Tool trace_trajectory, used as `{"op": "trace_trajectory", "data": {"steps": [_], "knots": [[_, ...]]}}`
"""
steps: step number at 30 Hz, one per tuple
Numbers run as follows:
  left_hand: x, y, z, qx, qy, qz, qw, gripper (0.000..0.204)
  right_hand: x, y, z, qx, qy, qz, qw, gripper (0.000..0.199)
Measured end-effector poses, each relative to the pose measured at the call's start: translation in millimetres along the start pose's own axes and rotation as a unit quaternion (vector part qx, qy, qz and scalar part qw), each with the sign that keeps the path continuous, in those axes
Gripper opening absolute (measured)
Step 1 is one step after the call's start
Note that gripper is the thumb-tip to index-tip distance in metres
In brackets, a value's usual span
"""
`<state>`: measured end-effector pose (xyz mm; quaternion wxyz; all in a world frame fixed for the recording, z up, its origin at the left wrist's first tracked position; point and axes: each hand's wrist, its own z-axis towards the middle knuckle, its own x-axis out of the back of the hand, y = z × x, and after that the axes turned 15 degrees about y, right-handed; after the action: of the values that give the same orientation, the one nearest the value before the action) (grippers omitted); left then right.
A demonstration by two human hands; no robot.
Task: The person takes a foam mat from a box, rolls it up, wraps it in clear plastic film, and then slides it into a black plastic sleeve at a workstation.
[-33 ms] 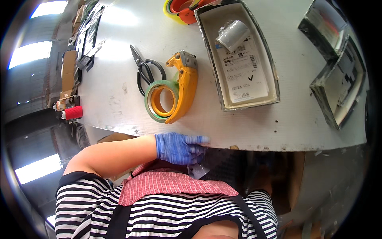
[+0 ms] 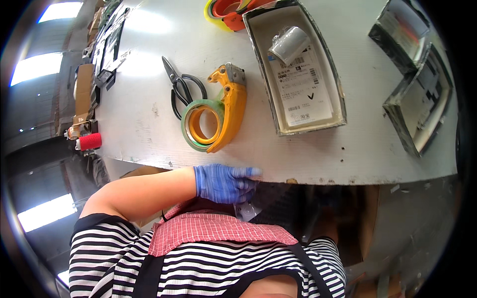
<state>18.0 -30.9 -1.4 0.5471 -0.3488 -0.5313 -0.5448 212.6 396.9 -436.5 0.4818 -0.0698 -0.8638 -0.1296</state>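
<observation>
My left hand (image 2: pixel 222 184), in a blue striped knit glove, is at the table's front edge. Its fingers are curled round a clear plastic bag (image 2: pixel 248 208) that hangs below the edge; the thumb points right along the tabletop. My right arm reaches down into the dark under the table, and its hand cannot be seen. Just beyond the left hand lies a yellow tape dispenser (image 2: pixel 233 111) with a roll of green tape (image 2: pixel 189 129). Black-handled scissors (image 2: pixel 181 87) rest against the roll.
An open long box (image 2: pixel 338 94) holds labelled papers (image 2: pixel 303 94) and a white plastic-wrapped roll (image 2: pixel 290 43). Two smaller open boxes (image 2: pixel 397 111) stand at the right. An orange tape dispenser (image 2: pixel 233 21) is at the far edge, and a red spool (image 2: pixel 89 141) at the left.
The view has shifted slightly, so the boxes and the table's right front edge appear a little higher and further left. My left hand keeps its grip on the bag.
</observation>
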Motion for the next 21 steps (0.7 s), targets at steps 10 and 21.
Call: {"op": "trace_trajectory", "data": {"steps": [10,21], "knots": [[4.9,16.6,-9.0,0.050,0.000,-0.068,0.996,0.015,94.3,-27.6,-145.0,0.226,0.337,0.006,0.914,0.064],[320.7,71.7,44.0,0.133,0.342,-0.011,0.930,0.020,189.1,0.5,-255.5,-0.155,0.243,0.240,0.927,0.063]]}}
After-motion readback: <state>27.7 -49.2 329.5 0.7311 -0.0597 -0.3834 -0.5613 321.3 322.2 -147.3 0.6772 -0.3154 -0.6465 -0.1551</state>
